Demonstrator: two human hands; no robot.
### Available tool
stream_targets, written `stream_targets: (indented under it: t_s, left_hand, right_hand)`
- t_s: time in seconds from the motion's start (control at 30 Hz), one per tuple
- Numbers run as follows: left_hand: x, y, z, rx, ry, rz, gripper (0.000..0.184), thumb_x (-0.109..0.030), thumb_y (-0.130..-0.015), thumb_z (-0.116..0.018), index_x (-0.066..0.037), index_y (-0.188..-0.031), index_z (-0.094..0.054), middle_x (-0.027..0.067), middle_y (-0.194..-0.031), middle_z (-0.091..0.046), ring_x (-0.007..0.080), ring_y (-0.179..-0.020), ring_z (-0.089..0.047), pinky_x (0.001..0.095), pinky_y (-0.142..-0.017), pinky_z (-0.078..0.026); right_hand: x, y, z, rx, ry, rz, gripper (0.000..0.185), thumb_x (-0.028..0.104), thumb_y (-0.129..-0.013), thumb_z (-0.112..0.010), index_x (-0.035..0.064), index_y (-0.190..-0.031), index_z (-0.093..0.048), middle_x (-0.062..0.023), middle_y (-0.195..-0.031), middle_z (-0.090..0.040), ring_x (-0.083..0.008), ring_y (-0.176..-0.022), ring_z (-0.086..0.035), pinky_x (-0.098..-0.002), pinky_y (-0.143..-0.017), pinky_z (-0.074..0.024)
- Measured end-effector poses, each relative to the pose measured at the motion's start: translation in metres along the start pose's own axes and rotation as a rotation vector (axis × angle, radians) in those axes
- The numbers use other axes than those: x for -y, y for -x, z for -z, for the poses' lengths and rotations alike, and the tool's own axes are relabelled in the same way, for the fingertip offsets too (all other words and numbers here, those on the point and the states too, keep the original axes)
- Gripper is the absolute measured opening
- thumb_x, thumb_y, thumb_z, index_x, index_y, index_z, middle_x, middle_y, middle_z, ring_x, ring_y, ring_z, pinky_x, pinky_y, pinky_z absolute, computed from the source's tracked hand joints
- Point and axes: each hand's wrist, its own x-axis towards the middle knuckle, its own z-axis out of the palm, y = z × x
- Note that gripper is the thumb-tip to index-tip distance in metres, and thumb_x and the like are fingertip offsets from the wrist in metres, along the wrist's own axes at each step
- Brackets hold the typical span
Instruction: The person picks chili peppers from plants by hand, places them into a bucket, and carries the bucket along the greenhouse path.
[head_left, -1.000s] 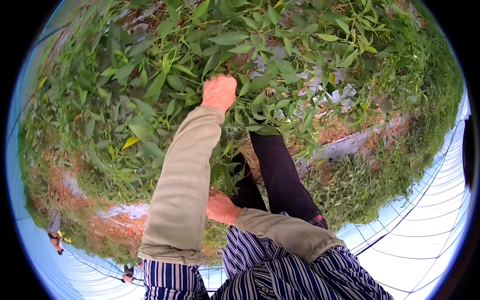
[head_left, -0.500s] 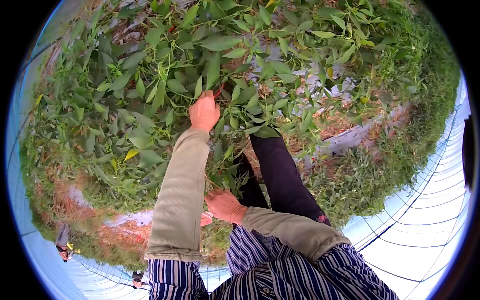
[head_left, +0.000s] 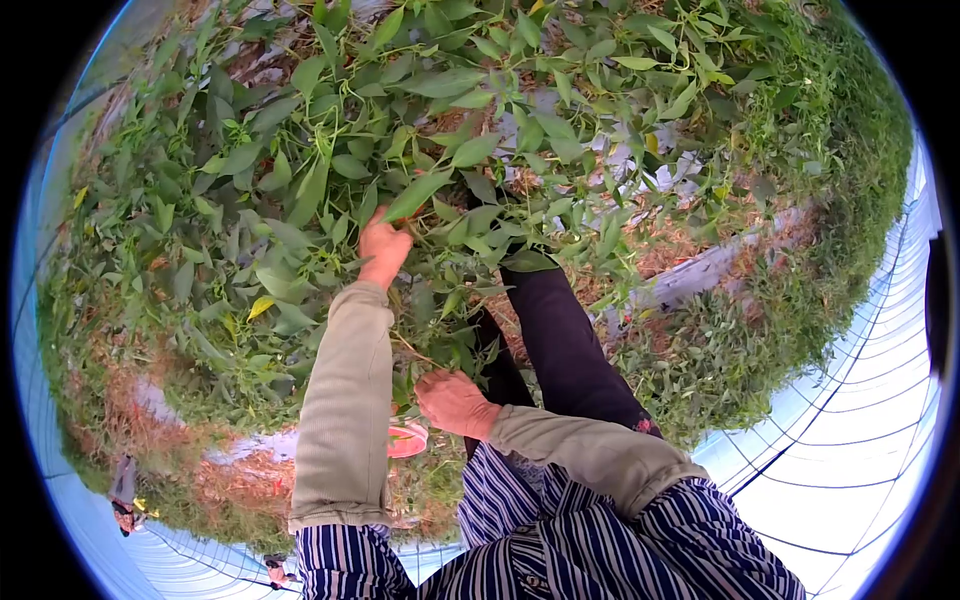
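We seem to be reaching into the leafy plant point(head_left: 350, 168) toward eleven o'clock, our left hand point(head_left: 385, 247) at ten, partly hidden under leaves point(head_left: 418, 193), our right hand point(head_left: 456, 402) curled near six, both grips unclear; any further reach likely calls for gentle parting.

Leaves point(head_left: 418, 195) crowd the left hand point(head_left: 385, 247), obstructing its way forward.

left fingers point(head_left: 378, 220) among leaves point(head_left: 418, 195), right fingers point(head_left: 430, 387) lower (pink container point(head_left: 409, 441) nearby).

Brown ground point(head_left: 657, 256), scattered dry straw point(head_left: 250, 478), pale sheeting point(head_left: 692, 283), leafy green plants point(head_left: 320, 150)
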Motion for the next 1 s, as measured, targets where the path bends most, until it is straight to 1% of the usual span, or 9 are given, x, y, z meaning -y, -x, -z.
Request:
stream_targets:
  t_s: [0.07, 0.2, 0.4, 0.5, 0.63, 0.7, 0.77, 0.9, 1.0]
  left_hand:
    - [0.011, 0.007, 0.001, 0.007, 0.441, -0.13, 0.033, -0.016, -0.075, -0.066, -0.004, -0.105, -0.057, 0.0127, -0.094, -0.065, 0.0249, -0.089, -0.061, 0.0368, -0.077, -0.046]
    - [-0.003, 0.051, 0.038, 0.038, 0.104, -0.275, 0.037, -0.018, -0.075, -0.069, -0.007, -0.109, -0.058, 0.0102, -0.097, -0.065, 0.023, -0.087, -0.061, 0.033, -0.079, -0.047]
    - [0.093, 0.058, 0.035, 0.037, 0.029, -0.603, 0.042, -0.014, -0.083, -0.061, -0.006, -0.123, -0.049, 0.013, -0.116, -0.057, 0.0245, -0.103, -0.055, 0.0343, -0.088, -0.045]
    - [0.072, 0.078, 0.053, 0.103, 0.18, -0.345, 0.039, -0.016, -0.083, -0.062, -0.005, -0.119, -0.05, 0.0109, -0.11, -0.059, 0.021, -0.096, -0.056, 0.0335, -0.084, -0.046]
    - [0.038, 0.094, 0.059, 0.101, 0.394, -0.069, 0.042, -0.019, -0.08, -0.067, -0.002, -0.114, -0.051, 0.0082, -0.098, -0.063, 0.0175, -0.083, -0.059, 0.0326, -0.076, -0.048]
    - [0.042, 0.094, 0.054, 0.085, 0.329, -0.166, 0.04, -0.018, -0.08, -0.068, -0.002, -0.113, -0.052, 0.0083, -0.099, -0.063, 0.0168, -0.084, -0.058, 0.0326, -0.075, -0.048]
    - [0.051, 0.093, 0.051, 0.035, 0.318, -0.357, 0.037, -0.014, -0.079, -0.068, -0.001, -0.111, -0.053, 0.0078, -0.098, -0.063, 0.016, -0.083, -0.058, 0.0333, -0.073, -0.049]
    - [0.069, 0.099, 0.048, 0.279, 0.565, 0.019, 0.038, -0.01, -0.078, -0.068, 0.0, -0.111, -0.051, 0.0074, -0.099, -0.061, 0.015, -0.088, -0.055, 0.0316, -0.077, -0.047]
    - [0.055, 0.105, 0.052, 0.153, 0.501, -0.194, 0.037, -0.009, -0.078, -0.067, 0.0, -0.111, -0.053, 0.0073, -0.101, -0.06, 0.0138, -0.09, -0.054, 0.0302, -0.079, -0.046]
  right_hand:
    - [0.002, 0.002, -0.001, -0.023, -0.001, 0.022, 0.019, 0.023, -0.081, -0.055, 0.0058, -0.089, -0.055, -0.0074, -0.087, -0.055, -0.0244, -0.088, -0.056, -0.0388, -0.072, -0.0435]
    - [0.008, 0.007, 0.016, 0.051, -0.062, 0.036, 0.036, 0.022, -0.078, -0.054, 0.0006, -0.106, -0.054, -0.0112, -0.093, -0.058, -0.025, -0.096, -0.056, -0.0404, -0.075, -0.0442]
    - [0.016, 0.02, 0.094, -0.515, -0.211, 0.231, 0.014, 0.021, -0.073, -0.063, 0.0083, -0.076, -0.058, -0.0057, -0.084, -0.058, -0.0212, -0.089, -0.055, -0.0394, -0.087, -0.0376]
    - [0.001, 0.0, 0.127, -0.748, -0.149, 0.088, 0.007, 0.01, -0.075, -0.062, 0.0066, -0.078, -0.058, -0.0065, -0.079, -0.058, -0.0241, -0.077, -0.054, -0.0359, -0.072, -0.0414]
    - [-0.019, -0.062, 0.123, -0.656, -0.073, -0.115, 0.026, 0.027, -0.075, -0.064, 0.0057, -0.09, -0.061, -0.0083, -0.092, -0.059, -0.0256, -0.092, -0.053, -0.0388, -0.075, -0.0393]
    - [-0.03, -0.094, 0.102, -0.595, -0.036, -0.138, 0.032, 0.031, -0.075, -0.065, 0.0044, -0.092, -0.061, -0.0098, -0.093, -0.061, -0.0271, -0.092, -0.056, -0.0394, -0.075, -0.0414]
    - [-0.034, -0.111, 0.091, -0.247, -0.565, -0.315, 0.042, 0.038, -0.074, -0.068, 0.0044, -0.097, -0.061, -0.0141, -0.092, -0.064, -0.0321, -0.087, -0.061, -0.042, -0.074, -0.0449]
    - [-0.022, -0.095, 0.095, -0.293, -0.487, -0.305, 0.038, 0.041, -0.076, -0.066, 0.0096, -0.097, -0.062, -0.0164, -0.088, -0.064, -0.035, -0.084, -0.062, -0.0447, -0.072, -0.0445]
    - [-0.019, -0.101, 0.082, -0.509, -0.407, -0.308, 0.033, 0.037, -0.078, -0.063, 0.0092, -0.096, -0.063, -0.015, -0.086, -0.063, -0.0345, -0.085, -0.061, -0.0461, -0.072, -0.0417]
